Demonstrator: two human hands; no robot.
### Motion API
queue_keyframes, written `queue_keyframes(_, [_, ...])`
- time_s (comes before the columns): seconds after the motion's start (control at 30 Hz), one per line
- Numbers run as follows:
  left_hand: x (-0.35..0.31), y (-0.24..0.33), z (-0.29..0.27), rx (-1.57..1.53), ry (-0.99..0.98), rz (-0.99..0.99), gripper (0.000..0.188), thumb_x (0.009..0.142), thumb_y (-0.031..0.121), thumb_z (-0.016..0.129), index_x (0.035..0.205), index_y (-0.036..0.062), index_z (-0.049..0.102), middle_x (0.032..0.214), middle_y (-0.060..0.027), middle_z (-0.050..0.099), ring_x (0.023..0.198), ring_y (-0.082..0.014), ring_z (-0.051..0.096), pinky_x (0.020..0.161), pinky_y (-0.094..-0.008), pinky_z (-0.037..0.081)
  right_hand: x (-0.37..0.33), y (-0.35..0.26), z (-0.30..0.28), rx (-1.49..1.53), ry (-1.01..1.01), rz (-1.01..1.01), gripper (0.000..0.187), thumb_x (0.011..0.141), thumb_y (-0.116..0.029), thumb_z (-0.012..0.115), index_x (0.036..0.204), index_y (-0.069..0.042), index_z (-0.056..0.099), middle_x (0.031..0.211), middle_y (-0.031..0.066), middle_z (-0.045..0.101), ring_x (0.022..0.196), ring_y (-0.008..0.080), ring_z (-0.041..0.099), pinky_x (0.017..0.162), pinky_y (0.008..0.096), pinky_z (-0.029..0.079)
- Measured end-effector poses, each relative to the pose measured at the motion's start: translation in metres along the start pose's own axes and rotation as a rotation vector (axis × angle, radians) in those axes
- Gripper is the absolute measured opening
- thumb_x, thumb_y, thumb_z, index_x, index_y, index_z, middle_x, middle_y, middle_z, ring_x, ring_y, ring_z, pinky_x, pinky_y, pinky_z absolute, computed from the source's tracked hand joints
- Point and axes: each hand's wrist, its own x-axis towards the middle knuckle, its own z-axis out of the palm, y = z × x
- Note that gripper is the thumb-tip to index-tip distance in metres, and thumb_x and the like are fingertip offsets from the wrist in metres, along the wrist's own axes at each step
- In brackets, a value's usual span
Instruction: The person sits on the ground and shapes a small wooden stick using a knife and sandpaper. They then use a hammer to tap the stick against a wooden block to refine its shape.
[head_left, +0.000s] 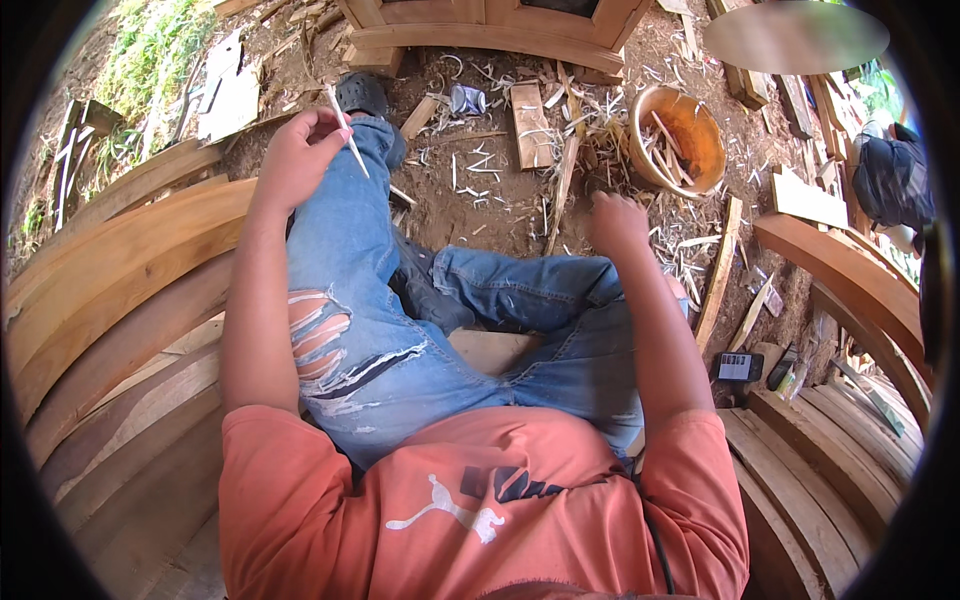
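Note:
My left hand (303, 160), raised over my left shin, pinches a thin, pale wooden stick (357, 156) between thumb and fingers. The stick is tilted, one end pointing up past the fingertips and the other down beside my jeans (345, 225). Above my right knee, my right hand (619, 224) is closed with its fingers curled under; whatever it may hold is hidden. An orange-yellow bucket (708, 135) leans on the ground just beyond that hand, with split wood pieces (672, 160) inside. Curled wood shavings (480, 160) lie scattered on the dirt between my legs and the bucket.
Ahead stands a wooden cabinet (480, 38). A short plank (530, 125) and a crushed can (467, 99) lie before it. Curved boards (130, 240) are stacked at left, with more boards (830, 440) at right beside a phone (738, 367). A dark cloth shape (890, 180) is far right.

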Motion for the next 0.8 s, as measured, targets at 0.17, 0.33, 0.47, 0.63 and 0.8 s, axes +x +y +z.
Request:
queue_keyframes(0.17, [-0.001, 0.006, 0.004, 0.026, -0.025, 0.032, 0.019, 0.101, 0.015, 0.075, 0.114, 0.0012, 0.074, 0.108, -0.0053, 0.079, 0.101, -0.0122, 0.071, 0.096, -0.0303, 0.054, 0.051, -0.1, 0.01, 0.209, -0.279, -0.202, 0.043, 0.1, -0.032, 0.059, 0.134, -0.007, 0.07, 0.13, 0.0211, 0.074, 0.124, 0.042, 0.069, 0.106, 0.0527, 0.055])
queue_keyframes(0.33, [-0.001, 0.012, 0.008, 0.044, -0.049, -0.011, 0.017, 0.102, 0.013, 0.072, 0.114, 0.0003, 0.074, 0.111, -0.0061, 0.079, 0.106, -0.0128, 0.072, 0.098, -0.0313, 0.054, 0.06, -0.206, 0.048, 0.322, -0.439, -0.402, 0.044, 0.1, -0.031, 0.063, 0.137, -0.009, 0.07, 0.15, 0.0206, 0.062, 0.132, 0.038, 0.065, 0.108, 0.0513, 0.055])
queue_keyframes(0.47, [-0.003, 0.016, 0.01, -0.002, -0.071, -0.007, 0.017, 0.103, 0.011, 0.071, 0.116, 0.0007, 0.073, 0.112, -0.0066, 0.079, 0.109, -0.0141, 0.072, 0.101, -0.0321, 0.054, 0.047, -0.258, 0.072, 0.26, -0.289, -0.505, 0.045, 0.102, -0.025, 0.062, 0.145, -0.014, 0.066, 0.169, 0.0183, 0.042, 0.139, 0.0381, 0.059, 0.108, 0.0493, 0.055])
queue_keyframes(0.63, [0.002, 0.043, 0.022, -0.037, -0.119, 0.048, 0.017, 0.102, 0.008, 0.071, 0.118, 0.0008, 0.072, 0.114, -0.007, 0.078, 0.112, -0.0156, 0.072, 0.104, -0.0337, 0.054, 0.09, -0.288, 0.119, 0.378, -0.288, -0.363, 0.048, 0.105, -0.02, 0.057, 0.152, -0.017, 0.062, 0.172, 0.017, 0.037, 0.141, 0.0359, 0.058, 0.109, 0.0472, 0.055])
queue_keyframes(0.8, [-0.002, 0.046, 0.027, -0.041, -0.151, 0.067, 0.018, 0.102, 0.008, 0.071, 0.119, 0.0007, 0.072, 0.114, -0.0068, 0.077, 0.113, -0.0156, 0.07, 0.105, -0.034, 0.053, 0.091, -0.287, 0.107, 0.319, -0.173, -0.463, 0.039, 0.106, -0.019, 0.055, 0.142, -0.017, 0.069, 0.151, 0.0135, 0.062, 0.122, 0.0337, 0.071, 0.098, 0.0476, 0.059])
